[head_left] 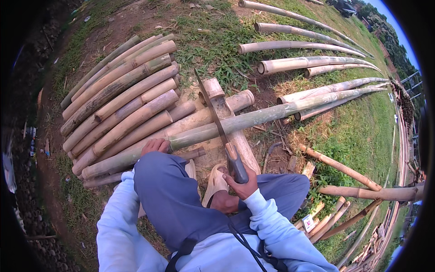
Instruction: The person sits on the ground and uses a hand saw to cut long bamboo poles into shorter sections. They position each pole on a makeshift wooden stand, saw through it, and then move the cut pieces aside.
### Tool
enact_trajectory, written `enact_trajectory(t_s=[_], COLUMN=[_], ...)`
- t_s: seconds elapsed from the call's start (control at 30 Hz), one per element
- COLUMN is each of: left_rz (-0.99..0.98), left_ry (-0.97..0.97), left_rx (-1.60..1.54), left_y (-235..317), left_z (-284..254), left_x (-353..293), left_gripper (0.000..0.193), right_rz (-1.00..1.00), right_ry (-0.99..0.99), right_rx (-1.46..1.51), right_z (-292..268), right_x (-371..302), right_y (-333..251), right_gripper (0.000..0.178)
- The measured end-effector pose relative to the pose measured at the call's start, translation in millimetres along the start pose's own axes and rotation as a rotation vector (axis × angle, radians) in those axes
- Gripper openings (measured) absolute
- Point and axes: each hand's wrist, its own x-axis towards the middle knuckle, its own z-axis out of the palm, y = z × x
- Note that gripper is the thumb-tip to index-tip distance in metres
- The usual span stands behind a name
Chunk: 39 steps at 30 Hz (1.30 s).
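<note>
A long green bamboo pole runs from the lower left to the far right in front of me. My left hand grips the pole beside my knee, its fingers partly hidden. In my right hand is a hand saw, its dark grey handle inside my closed fingers. The saw's blade points away from me and crosses the pole near the middle of the view; how deep it sits I cannot tell. Under the pole there is a wooden support made of bamboo pieces.
Cut bamboo lengths lie side by side in a pile at the left. More long poles stretch over the grass at the far right. A bamboo frame stands at my right, with short offcuts below it.
</note>
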Motion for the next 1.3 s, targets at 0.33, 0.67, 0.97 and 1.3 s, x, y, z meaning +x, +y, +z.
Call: enact_trajectory(t_s=[0.33,0.67,0.97,1.3], left_rz=[-0.081,-0.061,-0.126,-0.181], left_ry=[-0.357,-0.261,-0.323,-0.391], left_rx=[-0.064,-0.076,-0.091,-0.112], left_y=[69.0,64.4,70.0,59.8], left_z=[8.5,2.6,-6.9,-1.1], left_x=[108.8,103.2,117.7,93.3], left_gripper=[0.062,0.043,0.047,0.054], right_rz=[-0.154,0.091,-0.039,0.135], right_ry=[0.022,-0.02,0.024,-0.004], right_rx=[-0.05,-0.22,-0.093,-0.184], right_z=[-1.0,-59.4,-1.7,-34.9], right_x=[14.3,-119.9,22.2,-108.5], right_y=[-13.7,-65.4,-0.6,-42.8], right_gripper=[0.021,0.035,0.026,0.025])
